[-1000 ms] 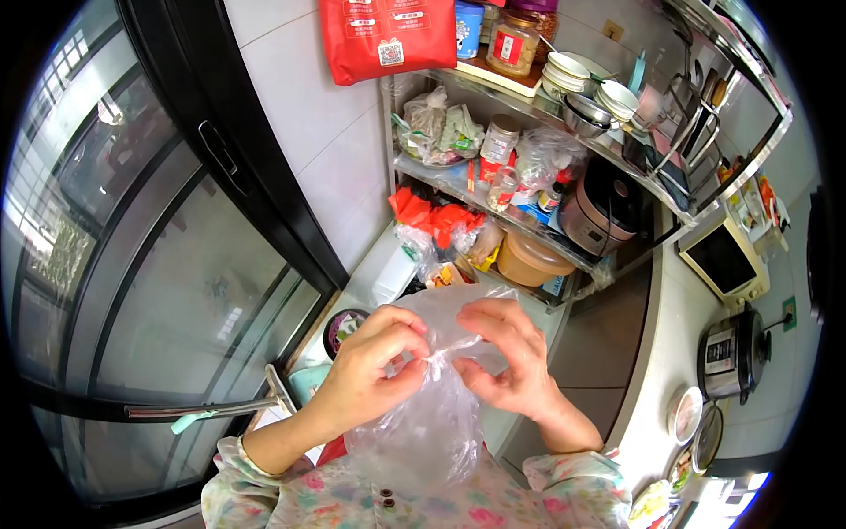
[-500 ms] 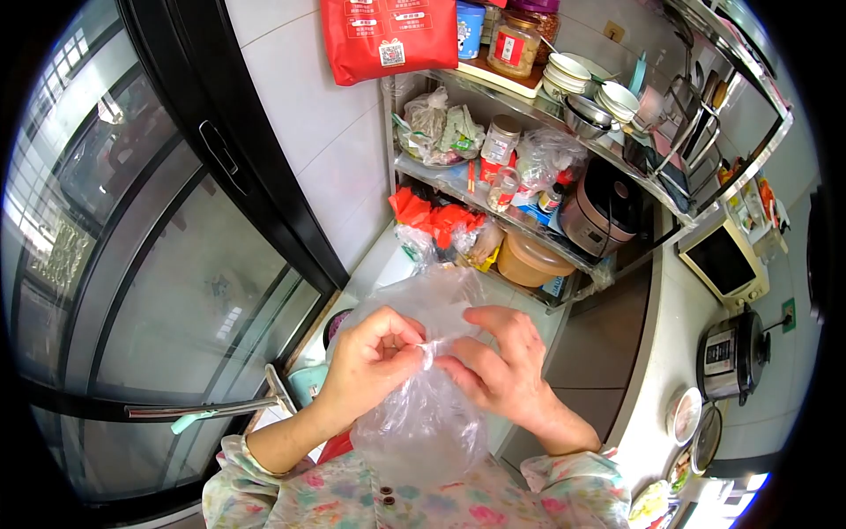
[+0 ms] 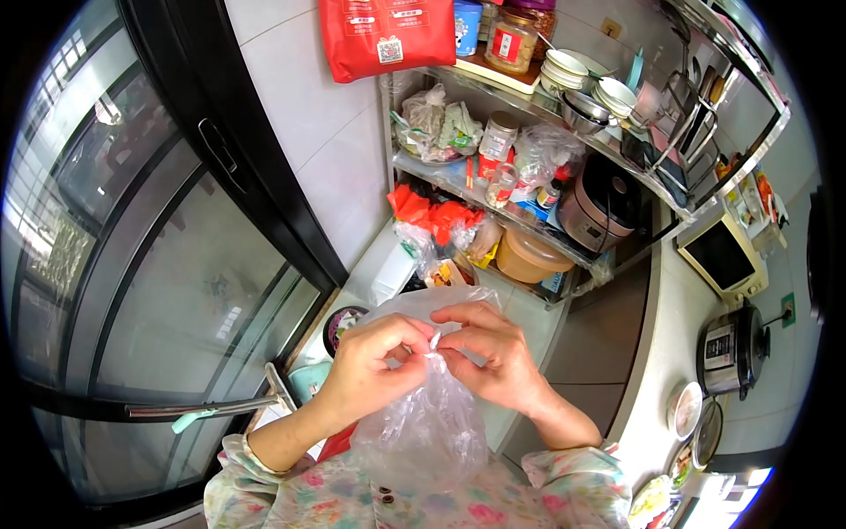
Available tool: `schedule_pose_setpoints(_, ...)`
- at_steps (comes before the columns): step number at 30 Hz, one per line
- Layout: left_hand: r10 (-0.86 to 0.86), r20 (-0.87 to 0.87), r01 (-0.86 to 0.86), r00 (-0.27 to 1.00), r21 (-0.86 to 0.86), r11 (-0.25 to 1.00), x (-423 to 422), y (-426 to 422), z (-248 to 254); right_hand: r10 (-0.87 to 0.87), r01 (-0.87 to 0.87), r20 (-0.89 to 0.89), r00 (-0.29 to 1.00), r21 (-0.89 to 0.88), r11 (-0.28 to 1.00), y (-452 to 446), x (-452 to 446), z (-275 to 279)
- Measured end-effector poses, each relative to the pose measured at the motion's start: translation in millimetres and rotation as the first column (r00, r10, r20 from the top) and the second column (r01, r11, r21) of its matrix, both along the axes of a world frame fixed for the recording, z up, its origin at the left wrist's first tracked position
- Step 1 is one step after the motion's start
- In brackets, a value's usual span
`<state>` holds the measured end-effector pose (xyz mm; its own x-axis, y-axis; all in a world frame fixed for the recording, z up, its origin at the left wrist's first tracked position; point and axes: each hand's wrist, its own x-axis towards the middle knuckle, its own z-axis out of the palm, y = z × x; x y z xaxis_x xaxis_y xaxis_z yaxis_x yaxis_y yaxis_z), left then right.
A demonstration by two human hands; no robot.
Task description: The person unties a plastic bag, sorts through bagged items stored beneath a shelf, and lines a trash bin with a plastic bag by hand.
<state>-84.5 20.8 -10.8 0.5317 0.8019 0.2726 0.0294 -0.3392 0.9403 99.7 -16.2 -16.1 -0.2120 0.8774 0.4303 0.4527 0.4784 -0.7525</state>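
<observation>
A clear plastic bag (image 3: pixel 423 432) hangs in front of my floral shirt, gathered at a twisted neck between my hands. My left hand (image 3: pixel 379 361) pinches the twisted part from the left, its fingers curled in. From the right, my right hand (image 3: pixel 489 353) closes thumb and fingertips on the same twist, nearly touching the left fingertips. Above and behind the hands, the loose top of the bag spreads out. Whatever the bag may hold cannot be made out.
Ahead stands a metal shelf (image 3: pixel 449 181) with jars, bowls, bagged food and a rice cooker (image 3: pixel 599 207). On the right counter (image 3: pixel 648 353) are a microwave (image 3: pixel 723 256) and a black cooker (image 3: pixel 730 353). A dark-framed glass door (image 3: pixel 203 291) is on the left.
My right hand's fingers, spread wider before, have closed in on the twisted neck beside my left fingertips. The loose top of the bag has shifted and lies lower than half a second ago.
</observation>
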Motion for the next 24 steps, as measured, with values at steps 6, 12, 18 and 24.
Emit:
schedule_pose_setpoints(6, -0.016, -0.014, 0.018, 1.0, 0.135, 0.991, -1, -3, 0, -0.057, 0.058, -0.082, 0.995, 0.009, 0.998, -1, -7, 1)
schedule_pose_setpoints(12, 0.042, -0.017, -0.04, 0.999, 0.119, 0.992, -2, -3, 0, -0.209, 0.219, -0.093, 0.974, 0.12, 0.968, -2, -9, -4)
schedule_pose_setpoints(18, 0.087, -0.058, -0.084, 0.995, 0.05, 0.995, -9, 2, -2, -0.259, 0.277, -0.128, 0.957, 0.154, 0.949, -3, -5, -7)
schedule_pose_setpoints(24, 0.201, -0.146, -0.122, 0.969, 0.425, 0.897, 4, -4, 16, -0.239, 0.24, -0.04, 0.97, 0.293, 0.925, -4, -9, -5)
